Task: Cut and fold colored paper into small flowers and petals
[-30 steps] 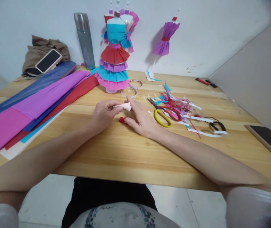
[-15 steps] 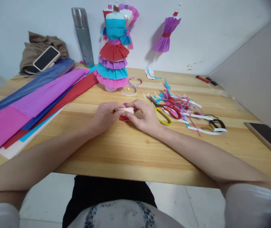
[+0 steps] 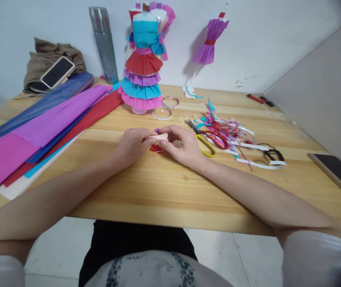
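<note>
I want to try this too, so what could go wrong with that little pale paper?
The pale paper, pinched in the left hand with the right hand at its other end, might crease or tear. The right hand could bump the scissors lying close beside it. The small red piece near both hands might get squashed.

Head view: single camera, worn

Mount: wearer's head. Facing: forward and down, close range, wide field. Lower edge: shirt (image 3: 152,271). Centre: left hand (image 3: 132,145), right hand (image 3: 184,146). Across the middle: table (image 3: 158,195). Top: wall (image 3: 263,44), square ahead. Upper right corner: darkened.
</note>
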Tool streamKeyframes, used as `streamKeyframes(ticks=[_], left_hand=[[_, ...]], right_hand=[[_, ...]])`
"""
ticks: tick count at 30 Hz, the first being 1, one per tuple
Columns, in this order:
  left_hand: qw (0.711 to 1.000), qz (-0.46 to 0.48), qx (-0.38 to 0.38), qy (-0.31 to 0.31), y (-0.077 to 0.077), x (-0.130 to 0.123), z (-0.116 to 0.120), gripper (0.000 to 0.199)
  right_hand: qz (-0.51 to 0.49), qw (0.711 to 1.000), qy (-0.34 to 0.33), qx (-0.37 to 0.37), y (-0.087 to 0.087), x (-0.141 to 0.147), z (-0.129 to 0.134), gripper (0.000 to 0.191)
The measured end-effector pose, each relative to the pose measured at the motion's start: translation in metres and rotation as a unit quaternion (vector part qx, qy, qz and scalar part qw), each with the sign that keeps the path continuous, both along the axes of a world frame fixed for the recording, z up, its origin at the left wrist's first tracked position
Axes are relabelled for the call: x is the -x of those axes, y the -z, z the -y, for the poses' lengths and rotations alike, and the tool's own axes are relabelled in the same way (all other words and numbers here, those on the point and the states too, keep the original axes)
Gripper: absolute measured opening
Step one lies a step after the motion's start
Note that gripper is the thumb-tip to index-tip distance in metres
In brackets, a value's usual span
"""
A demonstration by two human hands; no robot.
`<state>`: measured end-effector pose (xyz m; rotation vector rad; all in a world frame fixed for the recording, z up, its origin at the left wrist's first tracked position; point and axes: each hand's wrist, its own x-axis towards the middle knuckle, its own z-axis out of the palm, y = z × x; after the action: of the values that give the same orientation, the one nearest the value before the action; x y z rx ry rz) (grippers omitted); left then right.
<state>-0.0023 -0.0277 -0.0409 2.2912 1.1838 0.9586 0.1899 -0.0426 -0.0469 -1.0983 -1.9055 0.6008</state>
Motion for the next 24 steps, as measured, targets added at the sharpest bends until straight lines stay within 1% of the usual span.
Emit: streamKeyframes(ticks=[2, 5, 8, 11, 18, 24], left_hand=[[1.0, 0.001, -0.014, 0.006, 0.0001, 0.0003, -0.0006, 0.019], [0.999, 0.005, -0.024, 0.031, 0.0, 0.0006, -0.0013, 0.02], [0.998, 0.001, -0.034, 0.047, 0.0002, 0.0008, -0.0021, 0.021], [0.997, -0.013, -0.048, 0.053, 0.0008, 0.0013, -0.0025, 0.023], [0.995, -0.032, -0.069, 0.059, -0.0002, 0.0015, -0.002, 0.026], [0.994, -0.06, -0.075, 0.043, 0.0012, 0.0023, -0.0031, 0.025]], right_hand=[[-0.075, 0.995, -0.013, 0.069, 0.0, 0.0005, -0.0016, 0.027], [-0.176, 0.969, -0.033, 0.171, -0.0011, 0.0026, -0.0035, 0.03], [-0.228, 0.945, -0.041, 0.232, -0.0031, 0.0051, -0.0036, 0.035], [-0.245, 0.937, -0.036, 0.248, -0.0045, 0.0066, -0.0027, 0.037], [-0.242, 0.939, -0.023, 0.242, -0.0056, 0.0064, -0.0021, 0.034], [-0.248, 0.936, -0.023, 0.247, -0.0055, 0.0068, -0.0023, 0.036]])
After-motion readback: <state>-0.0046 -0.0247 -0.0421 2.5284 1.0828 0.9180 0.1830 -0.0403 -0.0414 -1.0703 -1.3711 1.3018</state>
